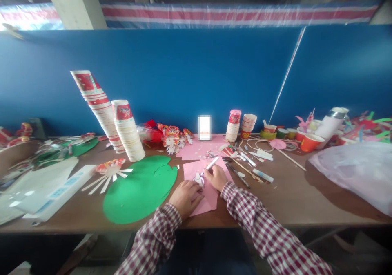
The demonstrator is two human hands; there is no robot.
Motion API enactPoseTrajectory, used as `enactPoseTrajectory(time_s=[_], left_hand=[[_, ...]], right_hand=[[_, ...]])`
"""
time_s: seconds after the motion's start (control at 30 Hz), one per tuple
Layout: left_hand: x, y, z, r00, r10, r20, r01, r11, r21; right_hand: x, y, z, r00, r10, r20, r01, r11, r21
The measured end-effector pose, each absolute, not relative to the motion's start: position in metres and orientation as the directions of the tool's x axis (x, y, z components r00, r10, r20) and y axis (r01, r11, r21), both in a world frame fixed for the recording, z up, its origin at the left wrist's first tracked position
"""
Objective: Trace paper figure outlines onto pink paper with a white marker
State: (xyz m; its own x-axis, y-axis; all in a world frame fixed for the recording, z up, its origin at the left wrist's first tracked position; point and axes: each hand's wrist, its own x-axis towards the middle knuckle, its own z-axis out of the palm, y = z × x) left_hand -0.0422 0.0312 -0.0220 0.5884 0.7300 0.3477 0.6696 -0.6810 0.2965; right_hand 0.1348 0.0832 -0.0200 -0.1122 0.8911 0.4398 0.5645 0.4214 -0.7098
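Note:
My right hand [217,177] is closed around a white marker pen [212,163], its tip down by a small white paper figure with dark outlines [199,179]. My left hand [187,197] lies flat on the pink paper [211,203], fingers stretched out, its fingertips at the lower edge of the figure. The figure rests on this pink sheet, partly hidden by my hands. To the left of my left hand spreads a large green paper shape [137,197] with a torn or cut upper edge.
Two tall stacks of paper cups [128,136] lean at the back left. Paper dolls [171,140] lie behind the green shape. Loose markers [262,175], sticks and scraps lie on the right. A white plastic bag [355,173] covers the far right, near red cups [310,143].

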Motion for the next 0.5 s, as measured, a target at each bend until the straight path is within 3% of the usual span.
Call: enactPoseTrajectory(time_s=[0.5], left_hand=[[-0.0420, 0.0319, -0.0234, 0.590, 0.726, 0.354, 0.664, -0.685, 0.300]], right_hand=[[0.1351, 0.0844, -0.0224, -0.105, 0.897, 0.430, 0.584, 0.406, -0.703]])
